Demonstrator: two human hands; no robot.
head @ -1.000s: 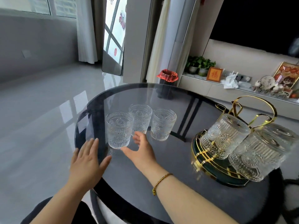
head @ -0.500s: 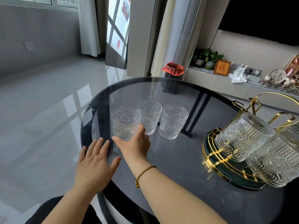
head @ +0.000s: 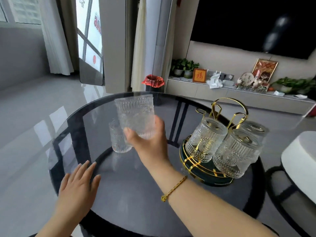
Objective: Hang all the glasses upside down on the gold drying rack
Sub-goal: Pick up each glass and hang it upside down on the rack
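1. Right hand (head: pixel 150 147) has lifted a glass (head: pixel 136 117) off the desk (head: pixel 119 182); fingers clamped on its base, held upright mid-air.
2. Left hand (head: pixel 77 187) flat on desk, fingers released.
3. Rack (head: pixel 229 115) holds three inverted glasses.

3 glasses hung on rack (head: pixel 222 134), 1 in my right hand (head: pixel 150 142), 1 visible on table (head: pixel 119 185). 1 rack, 1 table. Any glass behind my grip: can't tell.

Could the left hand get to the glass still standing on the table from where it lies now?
Probably yes. The left hand lies flat on the table near its edge, with only bare tabletop between it and the standing glass. The right hand holds the lifted glass above and beside that path.
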